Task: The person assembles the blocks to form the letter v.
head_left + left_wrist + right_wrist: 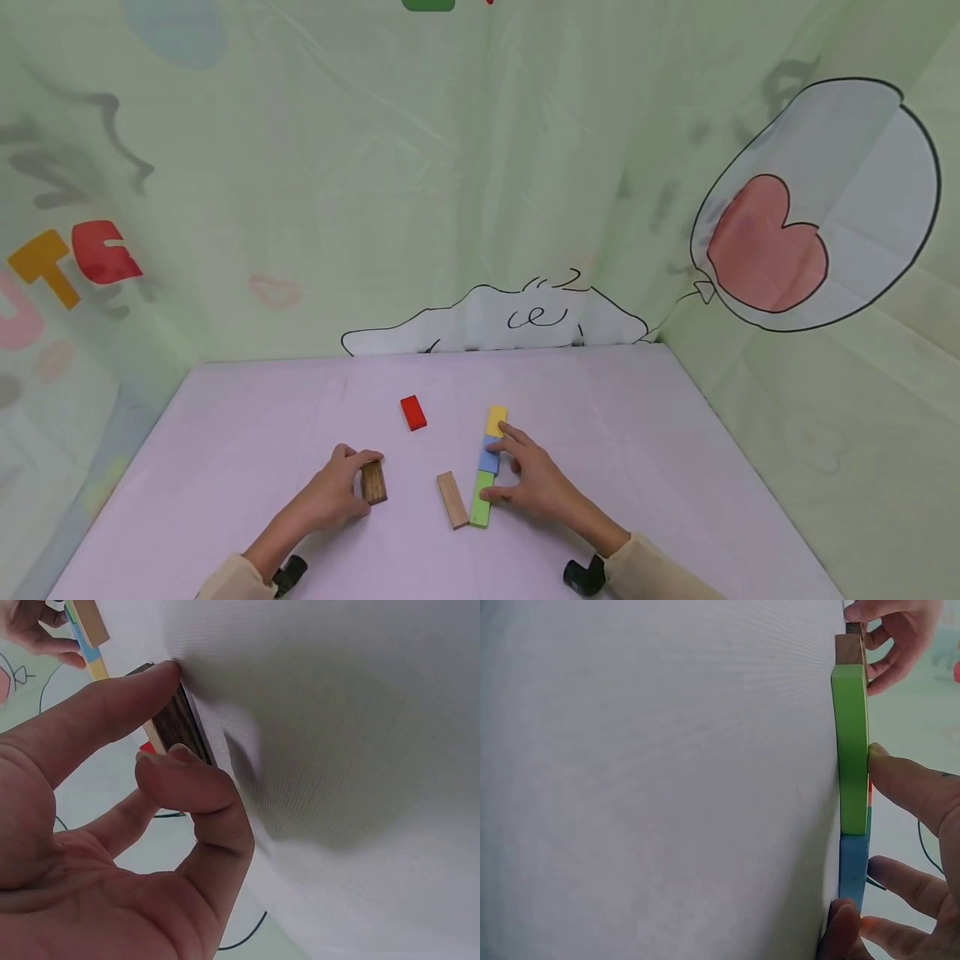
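My left hand (335, 490) is at the left of the table, its thumb and a finger pinching a dark brown wooden block (373, 482) at its two ends. The block's dark side shows between the fingertips in the left wrist view. My right hand (536, 479) rests spread over a straight row of blocks: yellow (497, 419), blue (490, 456) and green (482, 504). Its thumb touches the green block; other fingers touch the blue block and reach the yellow one. A light wooden block (452, 500) lies slantwise, its near end by the green block.
A red block (413, 412) lies apart, farther back between the hands. The pale table (600, 400) ends at a printed curtain (337, 183) that stands behind it and along both sides.
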Demonstrator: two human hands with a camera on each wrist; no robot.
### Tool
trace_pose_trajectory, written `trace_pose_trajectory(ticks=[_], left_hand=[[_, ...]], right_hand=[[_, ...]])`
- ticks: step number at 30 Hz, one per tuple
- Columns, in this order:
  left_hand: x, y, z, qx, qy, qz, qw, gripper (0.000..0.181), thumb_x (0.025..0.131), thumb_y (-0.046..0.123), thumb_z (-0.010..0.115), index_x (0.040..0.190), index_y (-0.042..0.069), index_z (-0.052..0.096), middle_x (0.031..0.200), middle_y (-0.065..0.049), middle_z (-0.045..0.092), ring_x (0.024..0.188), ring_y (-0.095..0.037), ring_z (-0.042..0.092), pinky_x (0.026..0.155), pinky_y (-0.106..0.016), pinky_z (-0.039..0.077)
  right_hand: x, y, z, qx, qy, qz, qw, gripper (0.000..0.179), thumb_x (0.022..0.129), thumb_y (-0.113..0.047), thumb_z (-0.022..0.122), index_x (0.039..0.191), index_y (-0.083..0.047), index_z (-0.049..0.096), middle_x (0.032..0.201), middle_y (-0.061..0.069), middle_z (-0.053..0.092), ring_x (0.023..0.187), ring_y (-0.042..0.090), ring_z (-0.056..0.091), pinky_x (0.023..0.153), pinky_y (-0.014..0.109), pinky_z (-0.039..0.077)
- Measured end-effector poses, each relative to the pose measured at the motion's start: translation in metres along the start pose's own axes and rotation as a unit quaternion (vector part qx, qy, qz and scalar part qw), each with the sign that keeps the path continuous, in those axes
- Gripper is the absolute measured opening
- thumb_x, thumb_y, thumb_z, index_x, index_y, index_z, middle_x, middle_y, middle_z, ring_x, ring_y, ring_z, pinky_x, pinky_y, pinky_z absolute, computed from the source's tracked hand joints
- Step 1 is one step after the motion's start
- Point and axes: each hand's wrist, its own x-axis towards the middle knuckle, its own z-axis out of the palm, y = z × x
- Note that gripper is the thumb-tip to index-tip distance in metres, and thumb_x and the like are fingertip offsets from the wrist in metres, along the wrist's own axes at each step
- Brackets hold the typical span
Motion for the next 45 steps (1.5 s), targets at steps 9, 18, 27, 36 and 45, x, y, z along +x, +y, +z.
trace_pose_trajectory(ticks=[9, 18, 27, 36, 45], left_hand=[[0.002, 0.005, -0.004, 0.024, -0.003, -0.010, 0.9997, 0.072, 0.076, 0.002, 0.087, 0.143, 0.015, 0.062, 0.126, -0.018, 0.054, 0.099, -0.025, 0.057, 0.079, -0.040, 0.052], [0.006, 0.006, -0.001, 0.017, 0.008, 0.002, 0.9998, 0.074, 0.073, 0.002, 0.086, 0.142, 0.016, 0.063, 0.123, -0.017, 0.054, 0.094, -0.024, 0.056, 0.072, -0.036, 0.046], [0.009, 0.014, 0.000, 0.019, 0.018, 0.013, 0.9996, 0.073, 0.074, 0.001, 0.086, 0.142, 0.014, 0.063, 0.124, -0.017, 0.055, 0.097, -0.025, 0.056, 0.073, -0.037, 0.048], [0.015, 0.017, 0.003, 0.003, 0.019, 0.014, 0.9997, 0.073, 0.074, 0.001, 0.087, 0.142, 0.014, 0.063, 0.120, -0.017, 0.053, 0.096, -0.024, 0.056, 0.071, -0.036, 0.046], [0.021, 0.021, 0.008, -0.005, 0.013, 0.011, 0.9998, 0.071, 0.076, 0.002, 0.086, 0.142, 0.013, 0.062, 0.120, -0.015, 0.053, 0.101, -0.025, 0.057, 0.076, -0.037, 0.050]], right_hand=[[0.001, 0.001, 0.001, -0.005, 0.002, 0.004, 1.0000, 0.068, 0.077, -0.035, 0.095, 0.136, -0.014, 0.068, 0.169, 0.015, 0.040, 0.088, 0.013, 0.051, 0.072, 0.022, 0.041], [0.001, 0.000, 0.001, -0.006, 0.001, -0.001, 1.0000, 0.069, 0.077, -0.033, 0.096, 0.136, -0.012, 0.068, 0.169, 0.016, 0.040, 0.088, 0.014, 0.051, 0.071, 0.023, 0.041], [0.002, 0.000, 0.001, -0.008, 0.004, 0.004, 1.0000, 0.069, 0.076, -0.033, 0.096, 0.136, -0.013, 0.068, 0.169, 0.015, 0.041, 0.089, 0.013, 0.052, 0.073, 0.023, 0.042], [0.005, 0.000, 0.001, -0.008, -0.005, 0.003, 0.9999, 0.068, 0.078, -0.034, 0.095, 0.137, -0.014, 0.067, 0.169, 0.015, 0.039, 0.090, 0.013, 0.052, 0.073, 0.023, 0.042], [0.003, -0.001, 0.000, -0.005, -0.004, 0.007, 1.0000, 0.068, 0.077, -0.033, 0.096, 0.136, -0.013, 0.068, 0.169, 0.015, 0.040, 0.089, 0.013, 0.052, 0.073, 0.023, 0.042]])
